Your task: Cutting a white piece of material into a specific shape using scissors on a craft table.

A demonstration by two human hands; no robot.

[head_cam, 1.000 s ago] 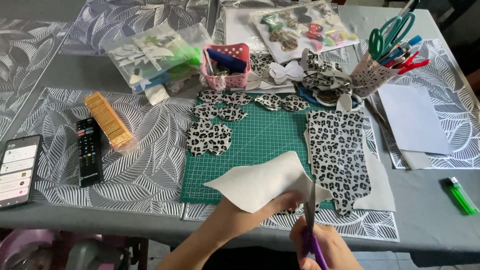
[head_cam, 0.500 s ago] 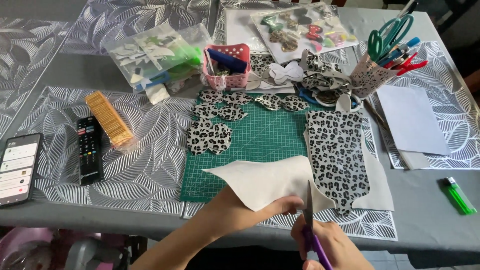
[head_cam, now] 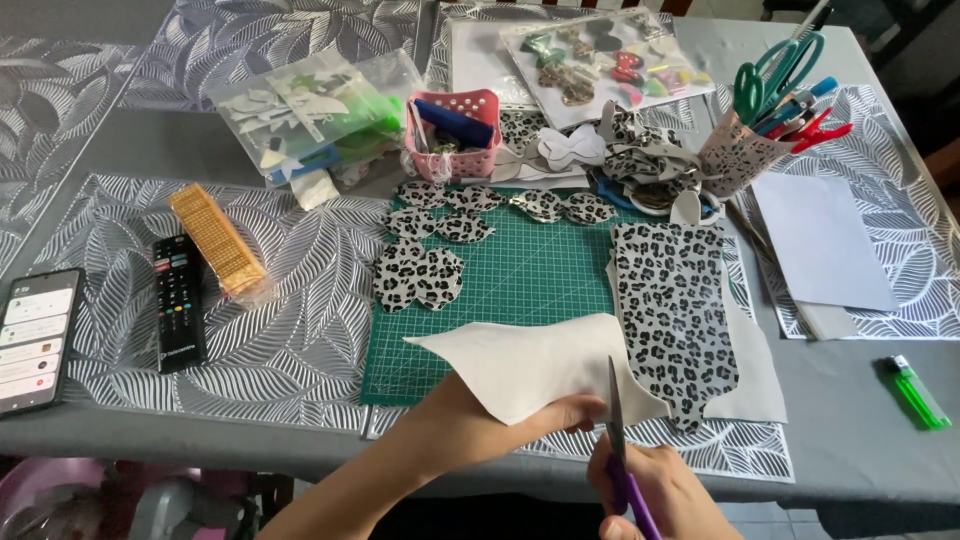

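Observation:
My left hand grips the near edge of a white-backed sheet of leopard-print material, held above the green cutting mat. My right hand holds purple-handled scissors, and their blades bite into the sheet's near edge just right of my left fingers. A larger leopard-print piece lies flat to the right. Several small cut leopard shapes lie on the mat's far left part.
A pink basket, a clear bag of cutouts and a leopard-print cup of scissors and pens stand at the back. A remote, a phone and a gold strip lie left. White paper and a green lighter lie right.
The sheet has turned slightly in my left hand and the scissors have advanced a little further into its edge.

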